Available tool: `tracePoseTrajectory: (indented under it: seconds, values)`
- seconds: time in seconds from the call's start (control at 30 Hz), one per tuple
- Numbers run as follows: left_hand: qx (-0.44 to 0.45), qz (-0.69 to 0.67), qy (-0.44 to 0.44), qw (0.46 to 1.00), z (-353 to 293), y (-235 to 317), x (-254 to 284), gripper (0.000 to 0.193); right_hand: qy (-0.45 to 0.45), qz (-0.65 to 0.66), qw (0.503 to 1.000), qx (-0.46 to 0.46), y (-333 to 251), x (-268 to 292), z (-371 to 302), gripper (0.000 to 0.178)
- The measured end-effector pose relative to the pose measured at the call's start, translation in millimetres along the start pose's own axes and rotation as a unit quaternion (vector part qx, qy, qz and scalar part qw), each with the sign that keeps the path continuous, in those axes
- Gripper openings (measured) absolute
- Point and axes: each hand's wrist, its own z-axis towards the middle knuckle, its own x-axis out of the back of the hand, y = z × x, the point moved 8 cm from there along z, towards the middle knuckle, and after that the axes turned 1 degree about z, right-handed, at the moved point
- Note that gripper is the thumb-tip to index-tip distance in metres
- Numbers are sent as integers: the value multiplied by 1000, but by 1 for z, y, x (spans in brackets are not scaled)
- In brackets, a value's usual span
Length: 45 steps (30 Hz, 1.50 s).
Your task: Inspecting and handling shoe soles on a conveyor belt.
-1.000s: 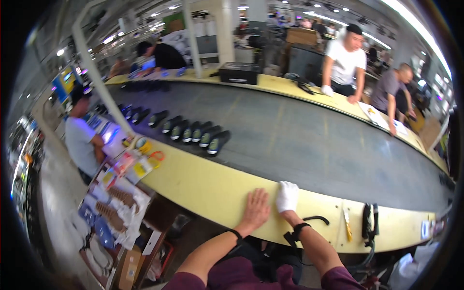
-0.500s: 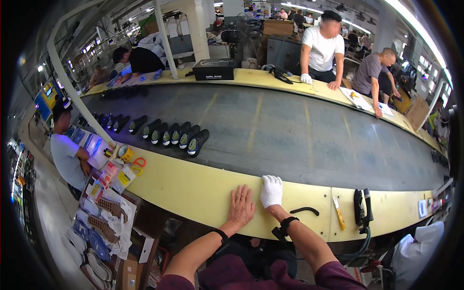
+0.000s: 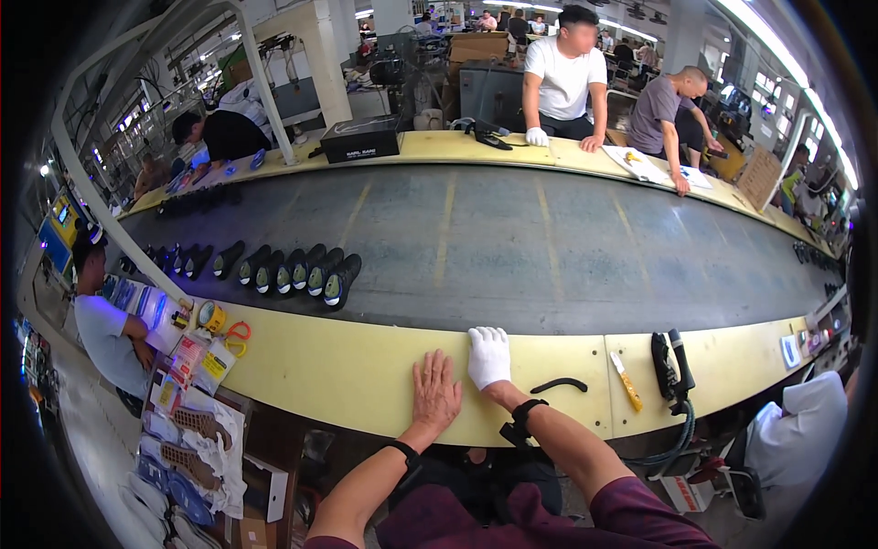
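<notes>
My left hand (image 3: 435, 395) is bare and lies palm down on the yellow bench top (image 3: 320, 366), fingers outstretched, holding nothing. Close on its right is my right hand (image 3: 490, 357) in a white glove, resting at the bench's far edge with its fingertips bent toward the conveyor belt; no object shows in it. A curved black strip (image 3: 559, 384) lies just right of my right wrist. Beyond that is a knife with a yellow handle (image 3: 627, 382), then a black-handled tool (image 3: 679, 371) with a hose. Both wrists wear black bands.
A grey conveyor belt (image 3: 476, 238) carries a row of black shoes (image 3: 341, 281) at left. Orange-handled scissors (image 3: 238, 339) and tape (image 3: 212, 317) lie on the bench's left. Across the belt are a black box (image 3: 361, 139) and several people; another person (image 3: 110, 320) sits at left.
The whole scene has shifted left in the picture, as from a turn of my head to the right. Both hands stay in place on the bench.
</notes>
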Motion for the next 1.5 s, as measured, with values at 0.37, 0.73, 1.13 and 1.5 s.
tracePoseTrajectory:
  seconds: [0.37,0.73,1.13,1.5]
  values:
    - [15,12,-6,1000,0,-1,-1,72,24,-11,1000,-1,2,1,-1,40]
    - [14,-5,2,1000,1,0,4,70,11,-5,1000,6,-2,1,0,39]
    - [5,-11,56,998,-3,2,-4,70,48,26,998,24,1,11,-1,44]
    - [52,-16,-14,998,0,5,-3,68,-14,14,1000,7,18,-17,-4,34]
